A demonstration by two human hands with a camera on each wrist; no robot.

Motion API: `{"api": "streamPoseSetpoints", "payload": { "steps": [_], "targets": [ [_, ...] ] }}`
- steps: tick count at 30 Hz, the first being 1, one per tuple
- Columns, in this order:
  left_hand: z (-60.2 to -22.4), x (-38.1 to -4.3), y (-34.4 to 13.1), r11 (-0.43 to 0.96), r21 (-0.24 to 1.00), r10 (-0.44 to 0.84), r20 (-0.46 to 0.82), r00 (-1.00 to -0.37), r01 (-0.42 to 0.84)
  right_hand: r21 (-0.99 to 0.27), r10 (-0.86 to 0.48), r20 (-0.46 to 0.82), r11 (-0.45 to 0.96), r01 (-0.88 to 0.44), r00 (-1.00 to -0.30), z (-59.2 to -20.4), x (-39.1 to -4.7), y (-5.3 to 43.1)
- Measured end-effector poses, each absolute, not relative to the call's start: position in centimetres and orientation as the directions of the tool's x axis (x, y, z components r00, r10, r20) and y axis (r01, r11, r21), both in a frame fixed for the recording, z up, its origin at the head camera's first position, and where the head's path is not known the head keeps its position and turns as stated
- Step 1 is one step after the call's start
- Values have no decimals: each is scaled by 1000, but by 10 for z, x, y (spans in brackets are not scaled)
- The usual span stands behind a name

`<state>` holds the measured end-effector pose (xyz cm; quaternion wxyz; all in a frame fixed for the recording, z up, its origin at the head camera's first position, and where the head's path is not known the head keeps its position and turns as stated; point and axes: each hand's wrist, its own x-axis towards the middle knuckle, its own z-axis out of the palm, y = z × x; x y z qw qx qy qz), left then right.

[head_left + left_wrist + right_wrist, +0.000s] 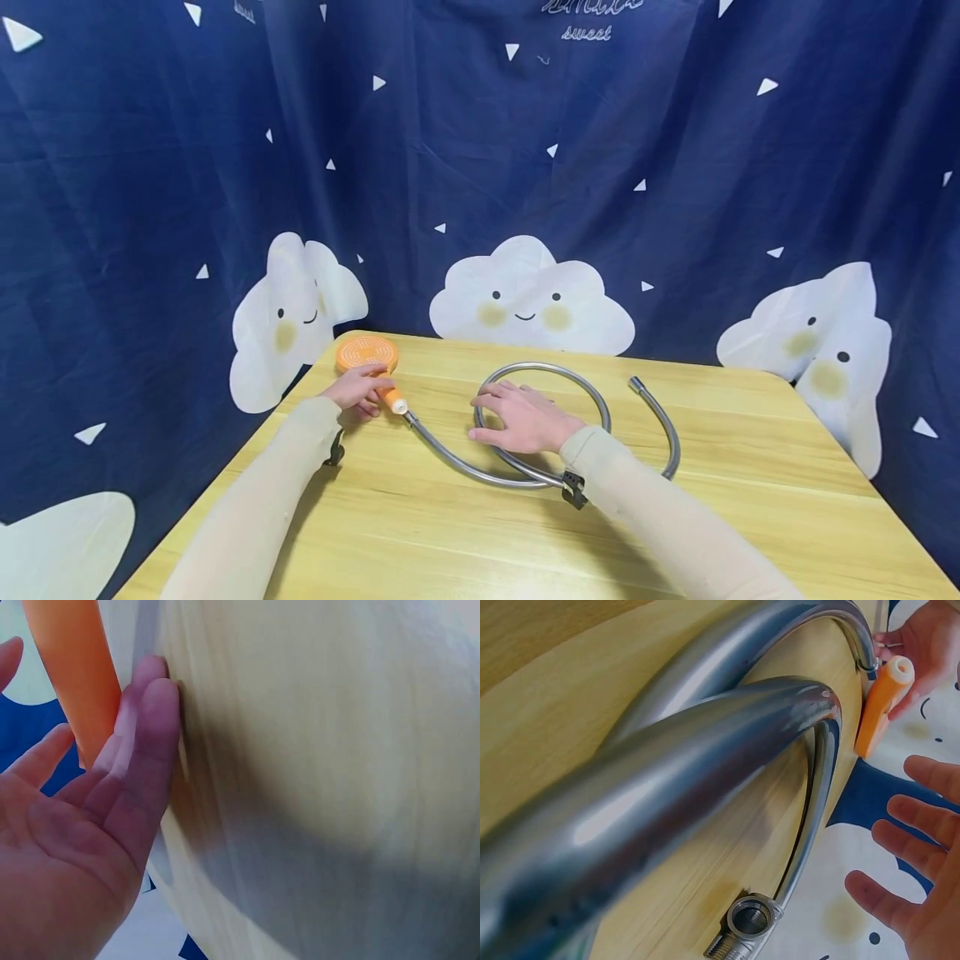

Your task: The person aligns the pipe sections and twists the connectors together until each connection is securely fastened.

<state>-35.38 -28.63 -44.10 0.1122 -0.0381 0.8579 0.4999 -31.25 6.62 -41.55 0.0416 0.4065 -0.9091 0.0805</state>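
Note:
An orange shower head (367, 353) lies at the table's far left, its handle joined to a grey metal hose (465, 467). My left hand (360, 390) is at the handle (79, 675), with fingers extended along its side; contact is hard to tell. Above the hose loop hovers my right hand (525, 417), fingers spread and holding nothing. In the right wrist view, a metal fitting (750, 919) with a round opening and threaded end lies beside the hose. In the head view it cannot be made out.
The hose's loose end (636, 383) points toward the back, right of the loop. Everything lies on a light wooden table (420, 542). A dark blue curtain (480, 167) with white clouds and triangles hangs behind and beside it.

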Motion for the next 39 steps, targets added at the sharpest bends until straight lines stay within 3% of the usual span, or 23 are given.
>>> {"api": "streamPoseSetpoints", "payload": {
  "steps": [8,17,39],
  "targets": [
    [-437,-352,-279,517,833,49,-256,-966,-195,-112,-739,125,652,-750,-662,-417,-313,60],
    [-450,-370,-283,424,875,16,-266,-964,-235,-94,-749,98,648,-756,-655,-419,-314,52],
    [-450,-369,-282,262,931,21,-268,-963,-254,-93,-757,91,640,-763,-647,-426,-321,45]
  ]
}}
